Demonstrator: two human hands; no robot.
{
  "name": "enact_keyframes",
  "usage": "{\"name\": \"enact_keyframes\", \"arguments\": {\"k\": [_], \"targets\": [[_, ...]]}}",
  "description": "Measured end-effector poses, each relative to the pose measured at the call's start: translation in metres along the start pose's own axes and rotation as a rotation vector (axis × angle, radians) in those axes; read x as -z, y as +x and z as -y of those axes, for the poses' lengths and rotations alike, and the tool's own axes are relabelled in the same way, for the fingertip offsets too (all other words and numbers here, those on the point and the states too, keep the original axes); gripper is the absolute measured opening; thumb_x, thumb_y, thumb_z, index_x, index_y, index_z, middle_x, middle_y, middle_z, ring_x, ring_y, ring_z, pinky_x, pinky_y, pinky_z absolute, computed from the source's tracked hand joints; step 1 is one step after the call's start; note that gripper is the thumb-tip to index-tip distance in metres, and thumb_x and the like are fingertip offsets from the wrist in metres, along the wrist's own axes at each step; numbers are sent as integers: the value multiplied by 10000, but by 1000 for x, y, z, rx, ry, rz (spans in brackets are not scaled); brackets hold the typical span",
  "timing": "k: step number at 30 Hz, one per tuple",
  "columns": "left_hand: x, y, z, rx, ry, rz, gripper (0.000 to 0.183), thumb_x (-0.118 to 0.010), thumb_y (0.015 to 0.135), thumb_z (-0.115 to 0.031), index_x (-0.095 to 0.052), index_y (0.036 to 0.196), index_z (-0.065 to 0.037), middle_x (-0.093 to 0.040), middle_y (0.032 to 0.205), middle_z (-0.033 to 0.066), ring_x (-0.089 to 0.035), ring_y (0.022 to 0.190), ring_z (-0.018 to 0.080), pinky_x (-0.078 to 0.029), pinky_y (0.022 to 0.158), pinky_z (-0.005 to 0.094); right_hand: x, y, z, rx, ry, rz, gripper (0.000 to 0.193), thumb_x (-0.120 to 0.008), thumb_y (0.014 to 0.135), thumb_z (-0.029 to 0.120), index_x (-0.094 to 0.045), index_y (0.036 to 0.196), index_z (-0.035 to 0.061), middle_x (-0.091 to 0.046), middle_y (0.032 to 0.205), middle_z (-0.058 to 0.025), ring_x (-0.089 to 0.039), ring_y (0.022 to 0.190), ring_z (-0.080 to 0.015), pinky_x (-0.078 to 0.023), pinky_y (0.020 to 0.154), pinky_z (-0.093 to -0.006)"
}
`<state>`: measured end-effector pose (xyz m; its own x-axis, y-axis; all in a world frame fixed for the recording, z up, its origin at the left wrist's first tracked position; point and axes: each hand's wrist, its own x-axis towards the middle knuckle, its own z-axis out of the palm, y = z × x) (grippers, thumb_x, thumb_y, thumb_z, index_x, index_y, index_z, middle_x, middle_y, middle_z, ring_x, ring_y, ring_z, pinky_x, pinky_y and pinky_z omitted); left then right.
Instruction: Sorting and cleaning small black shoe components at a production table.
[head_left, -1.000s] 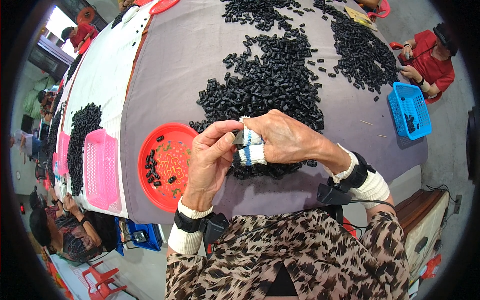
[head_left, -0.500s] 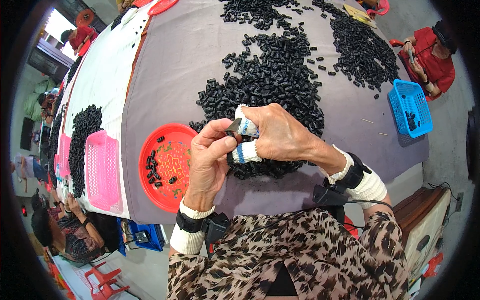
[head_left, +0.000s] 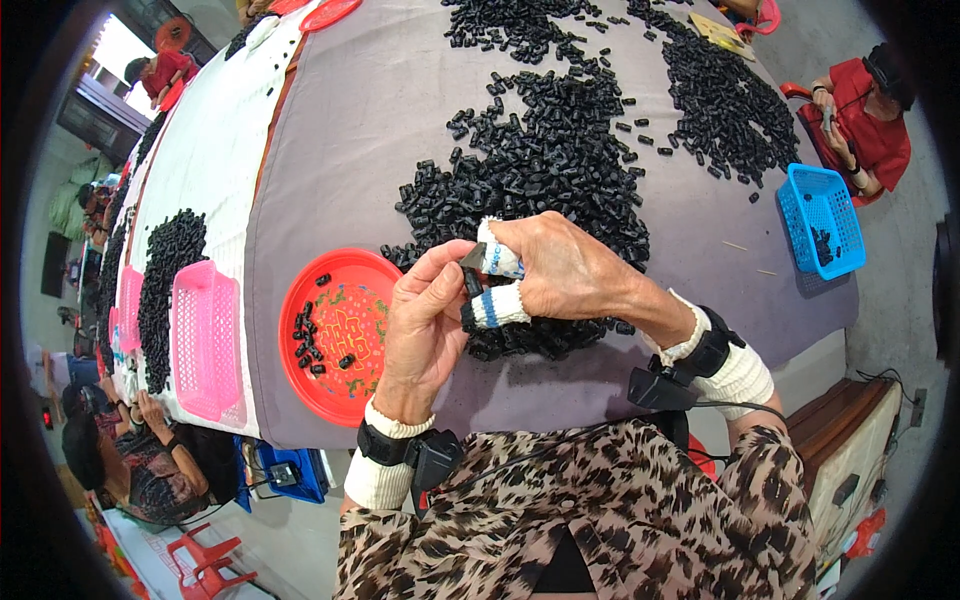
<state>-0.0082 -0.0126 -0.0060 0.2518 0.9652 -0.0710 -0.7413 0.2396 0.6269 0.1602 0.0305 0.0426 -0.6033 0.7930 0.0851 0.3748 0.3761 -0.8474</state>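
Observation:
Above the near edge of a heap of small black cylindrical pieces [head_left: 540, 160], my two hands meet. My left hand [head_left: 425, 320] is closed, pinching one small black piece [head_left: 471, 284] between thumb and fingers. White knitted covers with blue marks sit on the thumb and a finger of my right hand [head_left: 575, 265]. That hand is closed around a small dark blade [head_left: 476, 256], whose tip points toward the left fingertips; the rest of it is hidden in the grip. Left of my left hand lies a red plate [head_left: 300, 382] with several black pieces on it.
A pink basket [head_left: 206, 395] stands left of the plate, beside another dark pile [head_left: 172, 290]. To the right are a blue basket [head_left: 850, 222] and two thin sticks [head_left: 765, 272]. A person in red [head_left: 868, 125] sits at the right edge; another person [head_left: 130, 450] works at lower left.
Both hands have shifted slightly to the right. The black piece shows more plainly between the left fingers and the right hand's covered finger. Both grips stay closed.

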Motion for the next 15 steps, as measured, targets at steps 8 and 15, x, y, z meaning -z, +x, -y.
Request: {"name": "enact_keyframes", "arguments": {"k": [8, 15], "targets": [[1, 1, -1, 6, 9, 56, 231, -523, 889, -100, -540, 1092, 10, -615, 1008, 102, -604, 914, 176, -515, 796, 319, 0, 3, -2, 16, -48, 57, 397, -722, 655, 284, -519, 710, -53, -572, 640, -200, -581, 595, -332, -434, 560, -390], [2, 1, 1, 19, 6, 53, 230, -527, 888, -105, -542, 1086, 12, -612, 1004, 105, -594, 926, 184, -501, 817, 332, 0, 1, -6, 29, -46, 75, 386, -710, 668, 280, -523, 732, -51, -576, 651, -205, -582, 613, -356, -436, 571, -399]]}}
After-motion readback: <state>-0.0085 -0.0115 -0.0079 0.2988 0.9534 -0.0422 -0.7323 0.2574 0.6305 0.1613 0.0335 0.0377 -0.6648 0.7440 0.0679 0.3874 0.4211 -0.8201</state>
